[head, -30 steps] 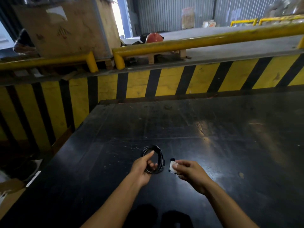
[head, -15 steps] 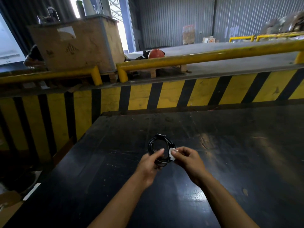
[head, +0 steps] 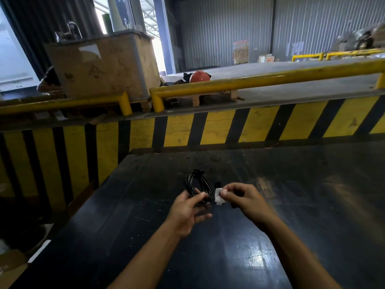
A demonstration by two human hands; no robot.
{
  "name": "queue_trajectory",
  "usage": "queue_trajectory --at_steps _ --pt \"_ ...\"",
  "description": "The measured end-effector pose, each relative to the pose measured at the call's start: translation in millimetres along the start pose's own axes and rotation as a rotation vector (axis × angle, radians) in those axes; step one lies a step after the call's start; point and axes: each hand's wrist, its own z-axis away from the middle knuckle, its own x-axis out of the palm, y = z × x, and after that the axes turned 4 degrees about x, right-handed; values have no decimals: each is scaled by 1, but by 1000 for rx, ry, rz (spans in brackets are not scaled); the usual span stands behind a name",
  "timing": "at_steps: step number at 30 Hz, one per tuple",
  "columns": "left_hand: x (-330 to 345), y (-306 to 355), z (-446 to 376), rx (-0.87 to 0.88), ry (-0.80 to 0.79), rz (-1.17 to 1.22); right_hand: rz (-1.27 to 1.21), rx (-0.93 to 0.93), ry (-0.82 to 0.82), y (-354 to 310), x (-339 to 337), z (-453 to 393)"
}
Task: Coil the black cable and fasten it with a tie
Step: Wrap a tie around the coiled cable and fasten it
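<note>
While left hand (head: 188, 211) grips black cable (head: 198, 187) coil upright, right hand (head: 242, 198) pinches white tie (head: 218, 197) beside it

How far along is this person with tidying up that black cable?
The coiling looks done: the black cable is already wound into a small loop, pinched in the left hand. In hand now: the right hand holds a small white piece, perhaps the tie or a plug, right beside the coil. Left to do: no tie visibly wraps the coil yet, so fastening remains.
</note>
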Motion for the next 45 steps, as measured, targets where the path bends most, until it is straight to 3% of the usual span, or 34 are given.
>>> queue_trajectory --at_steps 3,9,14,19,23,26,28,31,34,36,39,42,45 --pt "9 -1 -1 -1 -44 -25 127 -36 -133 -9 -3 2" --pt "18 -2 -4 -16 -126 20 228 -48 -168 -16 -13 -2" --pt "21 1 -7 -2 -115 -58 235 -61 -141 -16 -15 -7" --pt "25 7 -9 28 -32 -83 325 -199 19 -18 -7 -4" --pt "23 15 -10 60 -39 -88 98 -285 -57 -28 3 12" --pt "22 25 -10 77 -117 -41 -146 -230 -132 -31 8 20" --pt "22 28 -10 63 -156 -11 -231 -204 -95 -31 9 20" --pt "21 34 -12 30 -137 4 -301 -212 99 -29 2 13" --pt "16 38 -14 24 -117 113 -153 -147 279 -25 -13 5" --pt "17 39 -12 36 -167 176 -42 32 236 -19 -14 -1" --pt "25 36 -8 45 -245 216 -191 224 43 -14 -2 -8" --pt "26 33 -5 16 -223 210 -304 136 53 -19 1 -12" --pt "21 36 1 -7 -143 14 -260 112 104 -22 -1 -16"
